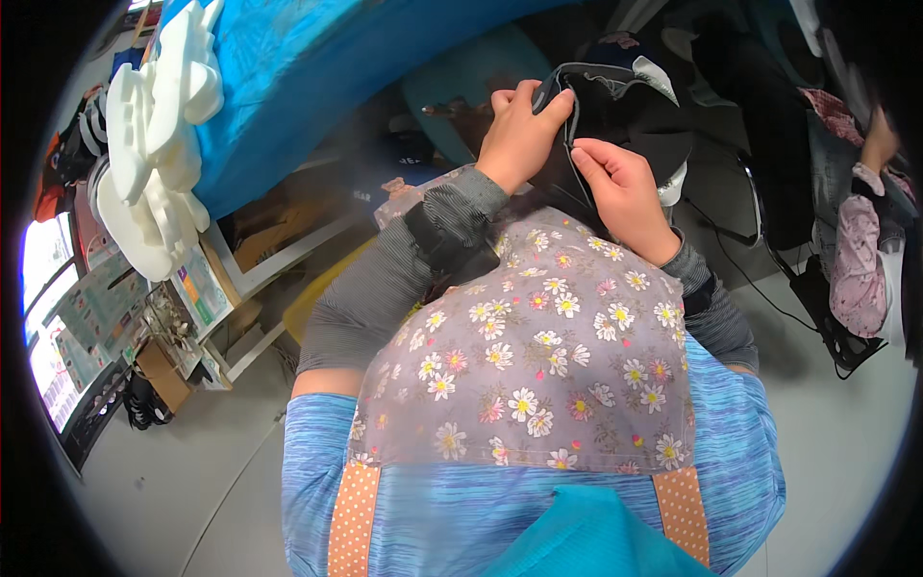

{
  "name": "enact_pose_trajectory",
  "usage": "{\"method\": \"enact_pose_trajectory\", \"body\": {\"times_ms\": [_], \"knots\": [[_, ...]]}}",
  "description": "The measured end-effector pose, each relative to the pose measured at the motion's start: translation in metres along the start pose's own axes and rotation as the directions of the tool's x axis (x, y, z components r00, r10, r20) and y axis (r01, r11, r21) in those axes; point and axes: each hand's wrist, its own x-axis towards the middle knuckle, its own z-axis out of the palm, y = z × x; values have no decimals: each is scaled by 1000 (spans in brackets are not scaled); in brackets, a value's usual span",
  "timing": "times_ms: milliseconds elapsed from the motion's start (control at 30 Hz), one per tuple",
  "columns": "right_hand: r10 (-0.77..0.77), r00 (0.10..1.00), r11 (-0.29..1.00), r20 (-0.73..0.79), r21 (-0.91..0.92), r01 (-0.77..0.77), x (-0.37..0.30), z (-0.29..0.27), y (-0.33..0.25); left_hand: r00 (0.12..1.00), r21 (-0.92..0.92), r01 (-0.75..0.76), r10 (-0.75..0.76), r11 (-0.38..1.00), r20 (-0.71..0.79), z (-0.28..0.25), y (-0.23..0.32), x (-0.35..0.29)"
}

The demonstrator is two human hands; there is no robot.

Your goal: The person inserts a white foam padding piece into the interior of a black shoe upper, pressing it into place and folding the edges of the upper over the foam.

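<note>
— Gripping firmly with the left hand, high over the lap: thumb and fingers closed on a grey-edged dark fabric piece!

— And with the right hand?

— Pinching as well! Thumb against forefinger, closed on the same narrow edge, just below and to the right of the left, other fingers curled in.

— And past the grip?

— Curving up and away over the dark space beyond, with a white flap at the upper right end. Too dark in there to tell the full outline.

— Down below?

— Right under the wrists, a grey daisy-print apron, worn over a streaky blue shirt, with orange polka-dot straps at the bottom. On both forearms, striped grey sleeve covers.

— Out to the left?

— White foam pieces, bunched together right beside a bright blue sheet! Lower down, a brown cardboard box.

— And far right?

— Near the rim, well apart from the work, a co-worker's hand above a pink patterned sleeve, with pale grey floor below.
</note>
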Motion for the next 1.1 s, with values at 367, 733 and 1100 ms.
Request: {"method": "enact_pose_trajectory", "body": {"times_ms": [367, 733, 1100], "knots": [[-87, 996, 950, -13, -302, 79, 11, -2, -29, 955, 250, -237, 272, 939, -116, -12, 24, -5], [7, 993, 1000, 118, -13, -5, 10, 11, -49, 982, 288, -146, 173, 946, -70, -79, 87, -36], [-359, 877, 683, 320, -550, 481, 33, -26, -73, 940, 239, -340, 333, 910, 68, -90, 54, -72]]}}
